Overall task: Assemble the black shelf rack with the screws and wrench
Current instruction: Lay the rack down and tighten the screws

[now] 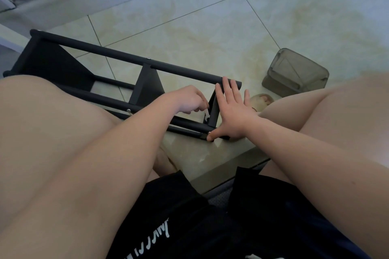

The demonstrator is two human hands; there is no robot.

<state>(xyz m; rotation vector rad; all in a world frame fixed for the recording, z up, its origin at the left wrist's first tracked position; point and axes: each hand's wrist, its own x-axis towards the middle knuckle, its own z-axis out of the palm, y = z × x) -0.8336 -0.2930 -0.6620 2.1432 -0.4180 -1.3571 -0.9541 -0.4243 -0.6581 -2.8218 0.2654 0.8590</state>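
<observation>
Two hands meet at the right-hand end of the black shelf rack [126, 57], which lies on its side on the tiled floor [210, 27] between the seated person's legs. The step in hand looks like tightening a screw inside the end panel [213, 115], with most of the frame already joined. The left hand [189, 100] reaches in from the inner side, its fingers curled and pinched on what seems to be the small silvery wrench [207, 114], though the tool is mostly hidden. The right hand [230, 115] lies flat against the panel's outer face, fingers straight and spread up to the top tube, thumb pressing the lower tube's end beside a screw [209, 132]. The next move calls for short turns of the wrench while the flat hand braces the panel square.
</observation>
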